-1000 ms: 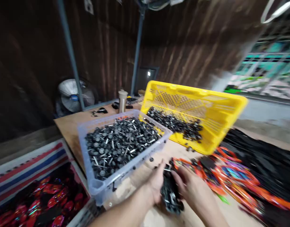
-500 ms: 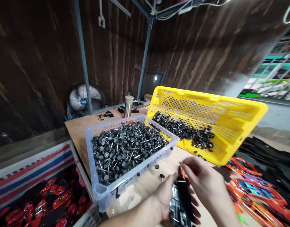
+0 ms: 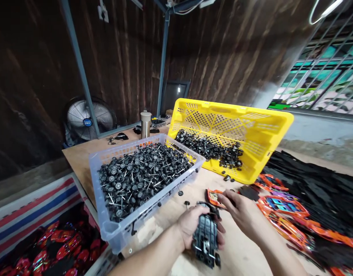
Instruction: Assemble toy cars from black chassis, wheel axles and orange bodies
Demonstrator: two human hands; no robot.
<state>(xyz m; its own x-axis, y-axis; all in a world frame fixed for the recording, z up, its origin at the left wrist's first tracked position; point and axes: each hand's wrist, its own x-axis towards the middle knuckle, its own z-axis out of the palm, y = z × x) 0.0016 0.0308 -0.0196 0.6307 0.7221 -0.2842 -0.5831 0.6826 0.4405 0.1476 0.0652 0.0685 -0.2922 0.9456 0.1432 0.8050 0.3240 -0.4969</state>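
My left hand is wrapped round a black toy car chassis, its wheels and an axle showing at the near end. Just right of it, my right hand has bent fingers closed on the edge of an orange toy car body shell. The fingertips partly cover that shell, and whether it also rests on the table cannot be made out. Close by on the tabletop lie loose wheels. A clear plastic crate full of black wheels on metal axles stands left of my hands.
Behind, a yellow crate leans with more wheel sets inside. Orange car shells and black parts lie at right. A striped bin of red cars stands lower left. A steel tumbler and a fan are farther back.
The camera view has swung right and slightly down. My hands, close together at the chassis's far end before, are now farther apart. More of the chassis and of the orange shell shows.
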